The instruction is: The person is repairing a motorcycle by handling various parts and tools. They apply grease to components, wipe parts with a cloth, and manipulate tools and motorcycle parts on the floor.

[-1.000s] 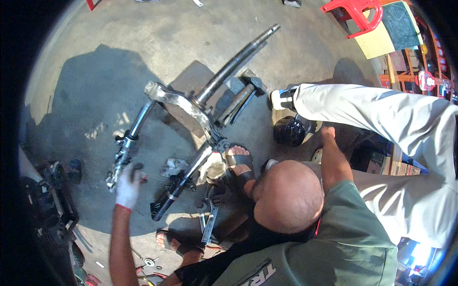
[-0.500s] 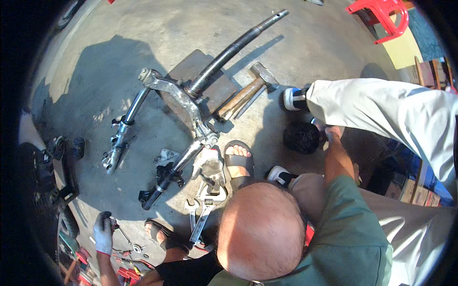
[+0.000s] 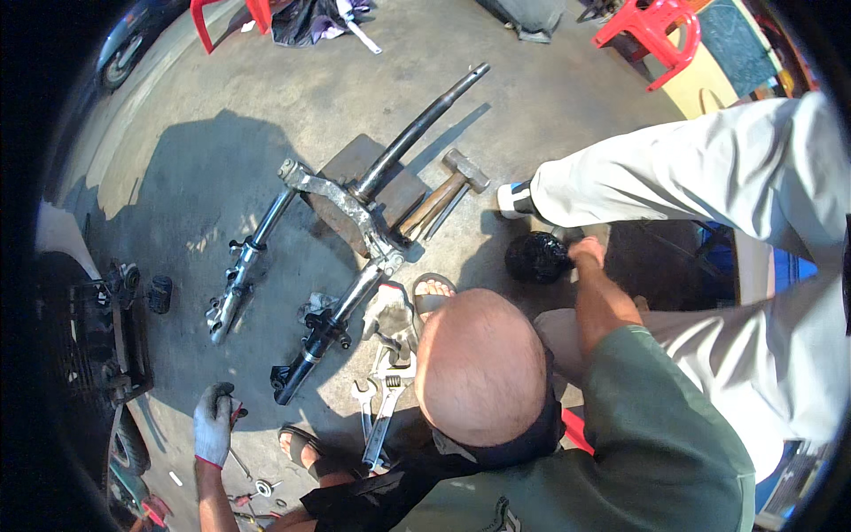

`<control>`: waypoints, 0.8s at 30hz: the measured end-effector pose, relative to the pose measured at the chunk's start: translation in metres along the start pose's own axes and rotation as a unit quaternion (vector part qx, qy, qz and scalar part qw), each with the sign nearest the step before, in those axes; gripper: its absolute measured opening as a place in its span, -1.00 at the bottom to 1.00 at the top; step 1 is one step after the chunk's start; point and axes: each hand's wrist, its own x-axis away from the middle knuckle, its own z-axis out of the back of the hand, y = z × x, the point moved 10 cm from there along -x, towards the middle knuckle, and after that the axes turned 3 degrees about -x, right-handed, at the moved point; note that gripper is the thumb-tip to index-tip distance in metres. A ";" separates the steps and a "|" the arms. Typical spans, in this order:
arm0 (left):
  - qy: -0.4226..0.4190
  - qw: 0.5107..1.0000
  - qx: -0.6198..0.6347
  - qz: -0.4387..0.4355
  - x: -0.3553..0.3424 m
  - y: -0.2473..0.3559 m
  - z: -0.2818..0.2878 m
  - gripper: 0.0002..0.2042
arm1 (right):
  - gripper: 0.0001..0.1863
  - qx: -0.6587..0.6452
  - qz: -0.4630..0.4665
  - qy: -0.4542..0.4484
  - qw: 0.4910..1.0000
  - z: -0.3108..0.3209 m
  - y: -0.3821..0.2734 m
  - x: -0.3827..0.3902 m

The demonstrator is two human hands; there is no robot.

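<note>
Neither my left hand nor my right hand shows. A bald co-worker (image 3: 479, 368) in a green shirt crouches below me. Their left hand in a white glove (image 3: 213, 421) holds a small, partly red item, too hidden to name. Their bare right hand (image 3: 587, 253) is at a glossy black round object (image 3: 536, 259). A metal fork assembly (image 3: 350, 208), with two lower tubes and a long stem, lies across a dark plate (image 3: 350, 158). A hammer (image 3: 465, 173) rests beside it. Wrenches (image 3: 381, 417) and a worn glove (image 3: 386, 315) lie near the co-worker's foot.
Another person's white-trousered legs (image 3: 665, 160) fill the right side. A dark vehicle (image 3: 84, 355) edges the left. Red plastic chairs (image 3: 656, 44) and dark bags (image 3: 310, 22) are at the far side. Small tools (image 3: 261, 488) lie at the lower left.
The co-worker's gloved hand has moved from beside the left fork tube down toward the lower left. Their head has shifted. The view now takes in more of the far floor.
</note>
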 end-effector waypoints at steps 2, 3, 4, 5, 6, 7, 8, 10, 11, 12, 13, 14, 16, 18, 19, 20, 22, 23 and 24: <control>-0.005 1.000 -0.017 -0.022 0.004 0.006 -0.003 -0.76 | -0.47 -0.092 0.001 0.091 0.992 0.001 -0.010 0.034; -0.016 0.999 -0.022 -0.039 -0.001 0.013 -0.010 -0.76 | -0.51 -0.109 -0.016 0.132 0.985 0.002 0.001 0.032; -0.025 0.999 0.002 -0.047 -0.002 0.022 -0.018 -0.75 | -0.55 -0.124 -0.033 0.173 0.976 0.001 0.014 0.029; -0.025 0.999 0.003 -0.044 0.004 0.026 -0.019 -0.75 | -0.45 -0.073 0.007 0.184 0.980 -0.003 -0.008 0.054; -0.021 0.999 0.005 -0.038 0.011 0.028 -0.017 -0.75 | -0.44 -0.059 0.040 0.182 0.981 -0.001 -0.028 0.079; -0.016 0.999 0.008 -0.030 0.019 0.024 -0.012 -0.75 | -0.44 -0.043 0.076 0.179 0.980 0.005 -0.050 0.110; -0.016 0.999 0.004 -0.034 0.022 0.019 -0.010 -0.75 | -0.41 -0.044 0.094 0.168 0.980 0.011 -0.062 0.134; -0.030 0.998 -0.005 -0.048 0.021 0.016 -0.012 -0.75 | -0.37 -0.047 0.122 0.174 0.976 0.010 -0.064 0.146; -0.032 0.998 0.004 -0.048 0.023 0.018 -0.013 -0.75 | -0.34 -0.046 0.129 0.167 0.977 0.007 -0.068 0.153; -0.034 0.998 0.014 -0.048 0.026 0.022 -0.016 -0.75 | -0.37 -0.044 0.137 0.169 0.975 0.006 -0.072 0.161; -0.036 0.998 0.025 -0.049 0.028 0.024 -0.017 -0.75 | -0.39 -0.043 0.145 0.171 0.974 0.005 -0.074 0.169; -0.034 0.998 0.020 -0.050 0.031 0.024 -0.016 -0.75 | -0.42 -0.042 0.155 0.172 0.972 0.003 -0.078 0.180; -0.030 0.998 0.012 -0.053 0.034 0.022 -0.015 -0.75 | -0.41 -0.074 0.153 0.162 0.972 -0.002 -0.081 0.193; -0.029 0.998 -0.004 -0.055 0.032 0.019 -0.015 -0.74 | -0.45 -0.108 0.155 0.138 0.972 -0.009 -0.083 0.203; -0.029 0.998 -0.012 -0.055 0.031 0.017 -0.015 -0.74 | -0.46 -0.126 0.162 0.142 0.968 -0.011 -0.082 0.203; -0.023 0.998 -0.018 -0.060 0.030 0.015 -0.013 -0.74 | -0.48 -0.148 0.170 0.148 0.963 -0.011 -0.082 0.202; -0.013 0.997 -0.029 -0.067 0.027 0.010 -0.011 -0.74 | -0.54 -0.171 0.180 0.212 0.945 -0.005 -0.074 0.200; -0.012 0.997 -0.029 -0.068 0.027 0.008 -0.012 -0.73 | -0.55 -0.183 0.158 0.229 0.943 -0.002 -0.066 0.192; -0.012 0.997 -0.029 -0.068 0.026 0.008 -0.012 -0.73 | -0.56 -0.196 0.135 0.246 0.940 0.002 -0.058 0.183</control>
